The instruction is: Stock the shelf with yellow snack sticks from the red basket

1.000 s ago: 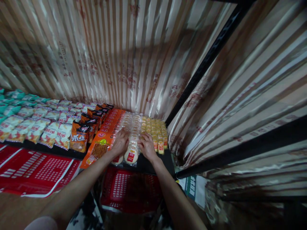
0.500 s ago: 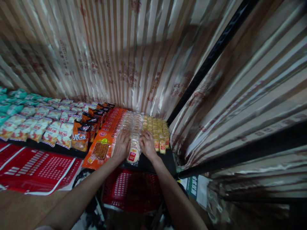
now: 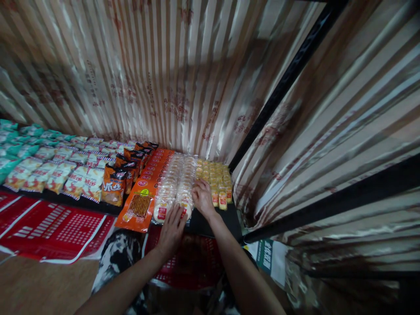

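Note:
Two rows of round rice crackers in clear wrappers [image 3: 169, 188] stand packed one behind another, with red labels on the front packets. My left hand [image 3: 173, 225] lies on the lower front of these packets, palm down, fingers stretched out. Along the right-hand row, my right hand [image 3: 202, 197] has its fingers bent and closed at the wrapper edges; its fingertips are partly hidden. Right of it stand small yellow snack packets [image 3: 215, 177] in several rows. Flat orange bags of pretzel sticks [image 3: 139, 205] overlap on the left of the crackers.
White snack bags [image 3: 77, 179], orange-and-black bags [image 3: 113, 186] and teal bags [image 3: 19, 146] fill the black shelf [image 3: 226, 225] to the left. A black post [image 3: 278, 96] rises at the right before a striped curtain [image 3: 183, 78]. Red baskets [image 3: 59, 232] stand below.
My left hand has come off the row's left side and down to the packets' front, its fingers now straightened. The left cracker row is uncovered. My right hand stays nearly in place.

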A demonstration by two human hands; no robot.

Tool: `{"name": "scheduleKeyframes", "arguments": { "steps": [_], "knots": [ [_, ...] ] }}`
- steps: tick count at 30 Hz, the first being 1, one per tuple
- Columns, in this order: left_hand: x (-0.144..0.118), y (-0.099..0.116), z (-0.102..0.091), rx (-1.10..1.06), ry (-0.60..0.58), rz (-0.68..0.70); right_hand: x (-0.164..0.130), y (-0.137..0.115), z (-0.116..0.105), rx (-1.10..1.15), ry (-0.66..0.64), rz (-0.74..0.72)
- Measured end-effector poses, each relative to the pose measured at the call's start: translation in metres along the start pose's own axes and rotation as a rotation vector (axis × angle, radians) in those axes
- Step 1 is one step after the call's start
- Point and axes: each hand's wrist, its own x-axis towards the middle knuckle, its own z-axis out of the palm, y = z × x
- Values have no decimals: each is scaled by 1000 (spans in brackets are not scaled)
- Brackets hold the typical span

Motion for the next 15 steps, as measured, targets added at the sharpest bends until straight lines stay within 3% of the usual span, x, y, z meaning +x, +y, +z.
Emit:
{"name": "scheduleKeyframes", "arguments": {
  "steps": [15],
  "knots": [
    [-1, 7, 10, 25, 5, -25, -21, -18, -16, -78, -15, 3]
  ]
}}
